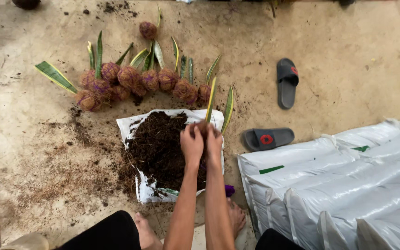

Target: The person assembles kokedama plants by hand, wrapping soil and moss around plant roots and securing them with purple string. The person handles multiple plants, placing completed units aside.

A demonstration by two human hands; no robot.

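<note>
Both hands together over soil heap (158,148) on white sack (130,126), on floor. Left hand (192,142) and right hand (213,142) closed around base of plant cutting (210,99); soil pressed between palms, ball itself hidden. Cutting stands about upright, long axis vertical, tip pointing away from person.

Progress, my judgement: row of wrapped root balls (130,81) with purple thread lies beyond sack, already finished. One unwrapped leaf (228,109) waits just beside sack. Much soil left. Two slippers (278,106) at right; stacked white bags (339,185) near.
</note>
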